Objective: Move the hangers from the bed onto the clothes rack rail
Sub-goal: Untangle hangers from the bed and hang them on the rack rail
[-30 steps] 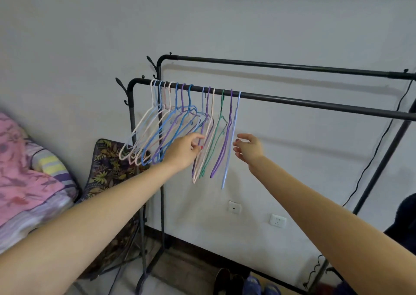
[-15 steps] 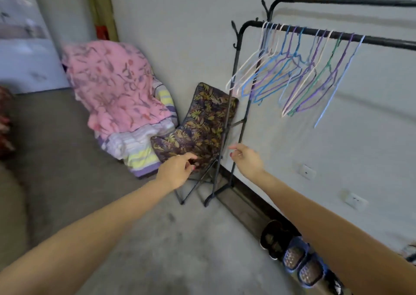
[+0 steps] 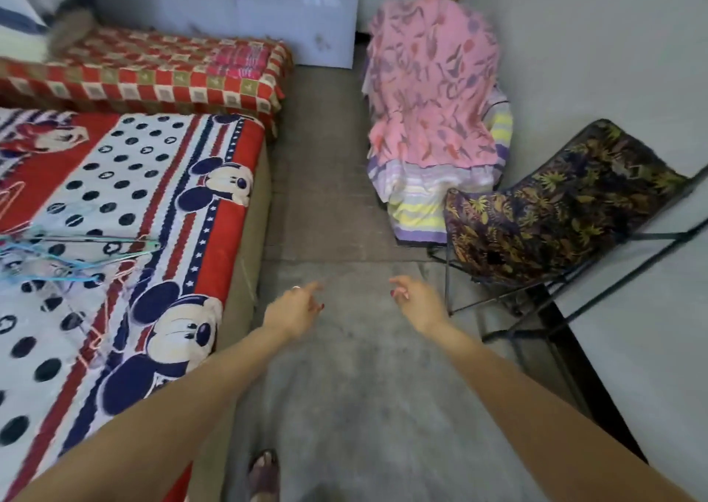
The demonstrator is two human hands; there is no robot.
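Several thin wire hangers [image 3: 57,260], blue, green and pink, lie in a loose heap on the bed [image 3: 245,256] at the left, over a red, white and blue cartoon-mouse cover. My left hand [image 3: 295,310] hovers over the grey floor just right of the bed's edge, fingers loose, holding nothing. My right hand [image 3: 415,300] floats a little further right, also relaxed with nothing in it. Only a black leg of the clothes rack [image 3: 574,356] shows at the lower right; the rail is out of view.
A folding chair with dark leaf-print fabric [image 3: 555,210] stands against the right wall. Behind it is a pile of pink and striped bedding [image 3: 433,91]. A second bed with a red checked cover [image 3: 153,76] sits at the back. My sandalled foot [image 3: 264,474] is on the floor.
My view has swung left and down from the rack with its hung hangers to the bed. Both hands have dropped away from the rail and now hang over the floor.
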